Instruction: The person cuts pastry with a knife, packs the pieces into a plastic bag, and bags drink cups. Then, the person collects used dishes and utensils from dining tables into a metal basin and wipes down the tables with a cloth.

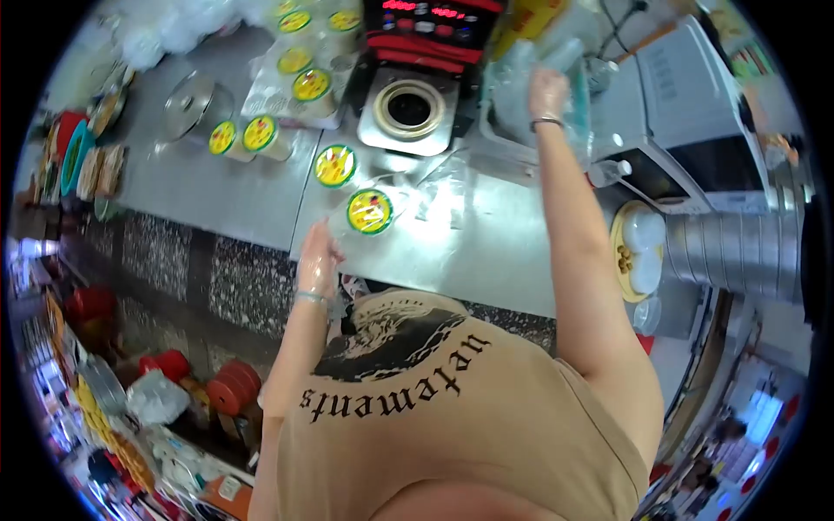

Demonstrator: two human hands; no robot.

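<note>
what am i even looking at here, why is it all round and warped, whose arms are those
This is one picture from a camera worn on a person's head, looking down; its wide lens bends everything into a circle. The tan shirt at the bottom and both arms belong to the wearer.

The left hand hangs at the near edge of a steel counter, close to a sealed cup with a green and yellow lid. More such cups stand further back. Behind them is a red and black machine with a round hole in its plate, probably a cup sealer.

The right hand reaches up and grips clear plastic bags. To the right are a metal box-shaped appliance and a yellow plate.
</note>
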